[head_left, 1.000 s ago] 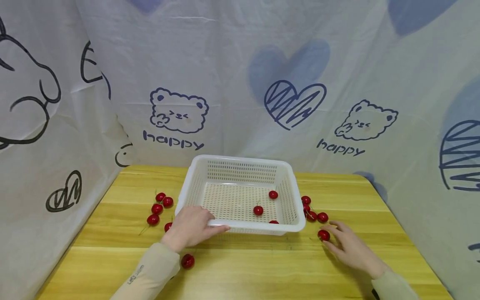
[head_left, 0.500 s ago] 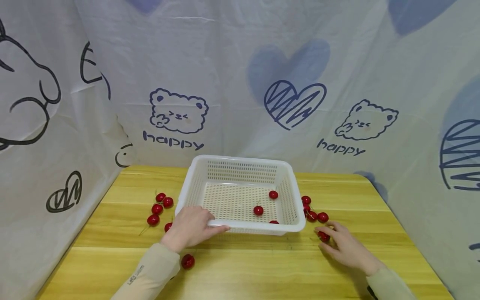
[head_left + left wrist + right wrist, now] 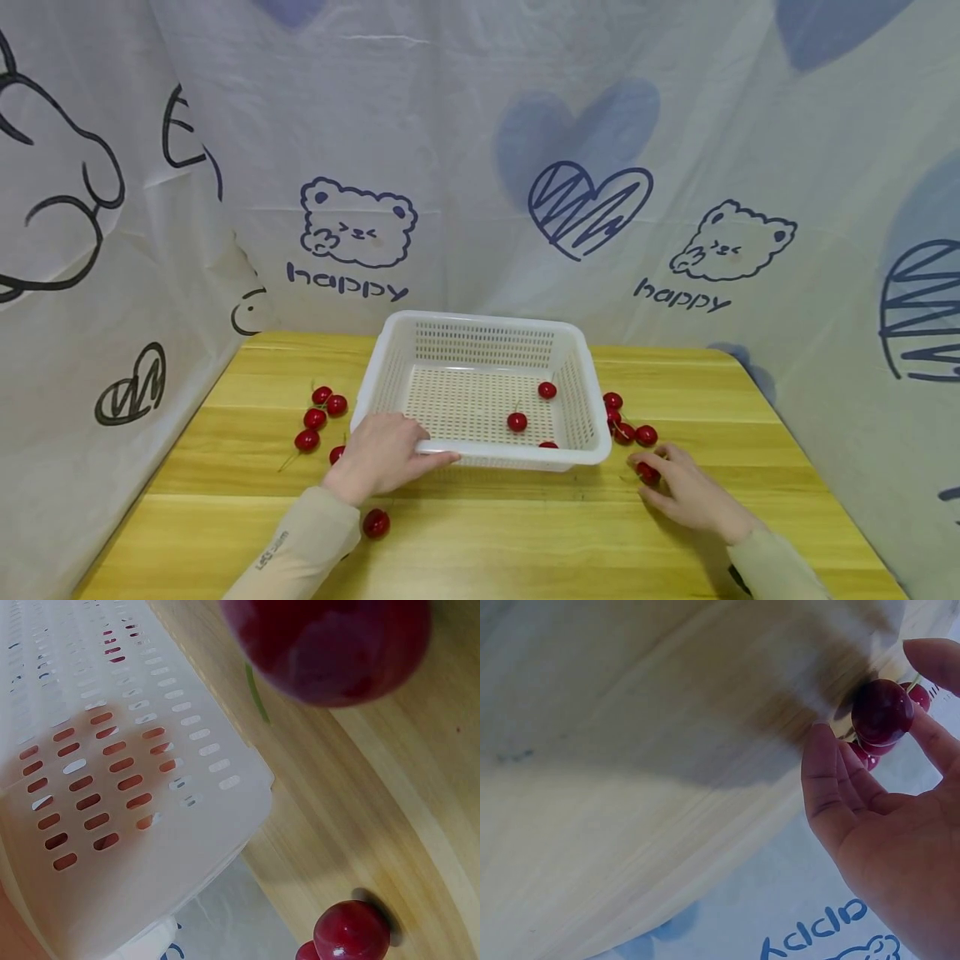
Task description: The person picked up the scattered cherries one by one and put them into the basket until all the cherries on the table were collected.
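Observation:
A white perforated plastic basket (image 3: 480, 447) stands mid-table with several red cherries inside, one (image 3: 517, 422) near its middle. My left hand (image 3: 378, 454) grips its near left rim, thumb along the front edge; the fingers show through the slots in the left wrist view. To the right of the basket, my right hand (image 3: 690, 493) is low at the table, its fingers and thumb around a cherry (image 3: 647, 473). The right wrist view shows the index finger right at this cherry (image 3: 883, 712), with a gap between thumb and fruit.
Several cherries (image 3: 307, 441) lie left of the basket, and one (image 3: 376, 523) sits beside the left sleeve. More cherries (image 3: 624, 432) cluster against the basket's right side. Behind the wooden table (image 3: 510, 550) hangs a printed white cloth (image 3: 465, 167).
My right hand has shifted slightly left and closer around the cherry, then stayed nearly still. The left hand and basket hold their place.

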Available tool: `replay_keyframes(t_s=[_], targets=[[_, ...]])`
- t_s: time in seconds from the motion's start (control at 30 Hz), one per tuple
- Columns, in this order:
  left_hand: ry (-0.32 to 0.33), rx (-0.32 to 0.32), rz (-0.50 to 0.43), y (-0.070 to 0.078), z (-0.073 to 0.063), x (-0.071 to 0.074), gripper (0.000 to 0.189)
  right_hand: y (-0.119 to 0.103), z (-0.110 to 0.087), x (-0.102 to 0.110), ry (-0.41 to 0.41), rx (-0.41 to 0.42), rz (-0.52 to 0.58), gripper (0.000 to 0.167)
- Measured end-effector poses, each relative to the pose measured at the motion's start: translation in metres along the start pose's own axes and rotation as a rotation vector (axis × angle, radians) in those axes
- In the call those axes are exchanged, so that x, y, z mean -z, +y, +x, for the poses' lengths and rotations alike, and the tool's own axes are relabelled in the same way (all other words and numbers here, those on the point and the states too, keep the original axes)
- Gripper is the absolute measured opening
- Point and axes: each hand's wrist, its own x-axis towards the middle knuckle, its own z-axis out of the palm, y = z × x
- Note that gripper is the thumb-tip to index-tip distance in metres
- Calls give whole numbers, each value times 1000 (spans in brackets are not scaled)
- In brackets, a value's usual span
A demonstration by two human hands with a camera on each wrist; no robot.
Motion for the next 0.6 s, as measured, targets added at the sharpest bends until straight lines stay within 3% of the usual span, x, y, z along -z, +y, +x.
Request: replay_keyframes(t_s=[0.6], targets=[[-12,17,-15,1,0,1,54,-3,9,2,-93,-44,17,38]])
